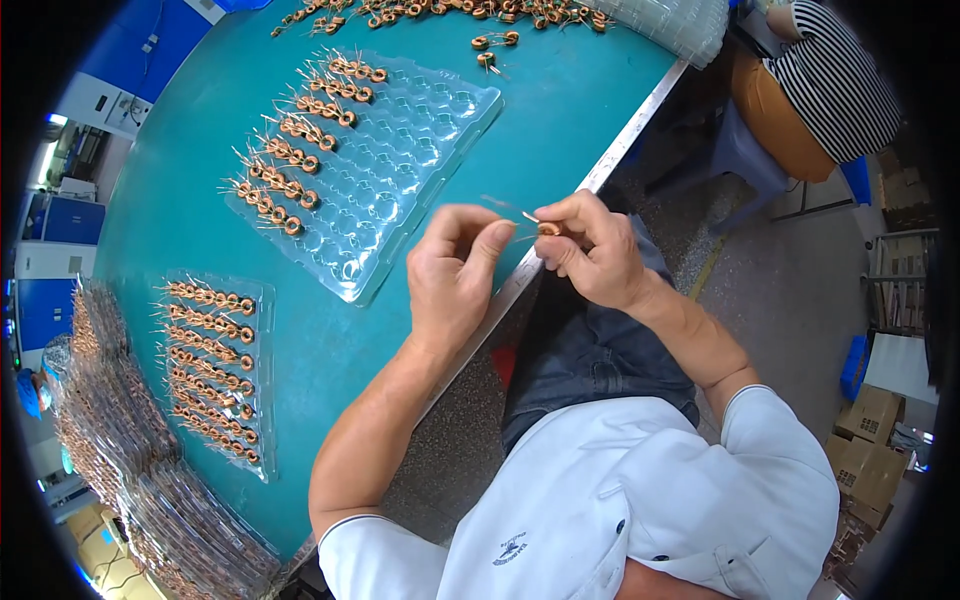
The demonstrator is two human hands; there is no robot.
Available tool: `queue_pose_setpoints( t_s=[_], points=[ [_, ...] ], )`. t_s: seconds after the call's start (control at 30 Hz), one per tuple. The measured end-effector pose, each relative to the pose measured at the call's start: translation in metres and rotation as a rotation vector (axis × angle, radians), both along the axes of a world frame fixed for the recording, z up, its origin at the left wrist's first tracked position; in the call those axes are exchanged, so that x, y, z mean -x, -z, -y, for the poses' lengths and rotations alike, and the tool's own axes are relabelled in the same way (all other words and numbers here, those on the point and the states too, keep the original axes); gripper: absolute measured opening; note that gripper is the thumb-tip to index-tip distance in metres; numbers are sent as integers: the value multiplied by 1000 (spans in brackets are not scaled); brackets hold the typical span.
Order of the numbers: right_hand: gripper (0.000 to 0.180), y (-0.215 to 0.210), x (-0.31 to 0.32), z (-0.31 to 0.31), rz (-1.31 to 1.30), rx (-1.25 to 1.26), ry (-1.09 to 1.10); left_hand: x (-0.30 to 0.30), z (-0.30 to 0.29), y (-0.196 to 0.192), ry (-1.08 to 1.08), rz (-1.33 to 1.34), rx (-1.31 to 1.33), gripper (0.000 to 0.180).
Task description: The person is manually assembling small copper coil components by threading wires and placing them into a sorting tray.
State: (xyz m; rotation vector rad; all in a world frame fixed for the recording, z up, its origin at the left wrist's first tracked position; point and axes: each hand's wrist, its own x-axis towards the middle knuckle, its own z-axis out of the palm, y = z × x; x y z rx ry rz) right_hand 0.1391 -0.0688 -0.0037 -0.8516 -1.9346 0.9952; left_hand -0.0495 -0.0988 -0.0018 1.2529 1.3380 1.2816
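Between the thumb and fingers of my right hand (595, 245) is a small copper-wound toroid coil (548, 229), its thin wire leads pointing toward my left hand. My left hand (455, 262) is closed in a pinch at those leads; a slight blur keeps me from seeing exactly what its fingertips grip. Both hands are over the metal-edged front of the green table. Just beyond my left hand lies a clear plastic tray (432, 170) with round pockets. Rows of similar coils (292, 155) fill its left part, leads sticking out to the left, while its right pockets hold none.
A loose pile of coils (440, 10) lies at the table's far edge, with a few strays (487, 58) nearer. Stacked clear trays (680, 25) stand at the far right corner. A filled tray (215, 375) and tall stacks of filled trays (150, 470) line the left. Someone in stripes (835, 85) sits at right.
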Motion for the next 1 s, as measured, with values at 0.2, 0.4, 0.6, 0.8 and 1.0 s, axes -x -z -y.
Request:
queue_pose_setpoints(
  t_s=[0.2,0.4,0.6,0.8,1.0],
  points=[
    [29,20,12,1,-328,50,59,-6,-1,1,233,156,-12,46],
    [28,16,11,5,-215,28,10,-4,-5,9,271,147,-138,24],
    [31,-12,-4,-9,-5,-135,-71,-3,-1,6,206,335,6,24],
    [29,-22,1,-22,-120,271,-86,0,-1,8,216,232,53,21],
    [12,-32,9,-35,-62,287,-178,0,-1,6,241,119,44,22]
  ],
)
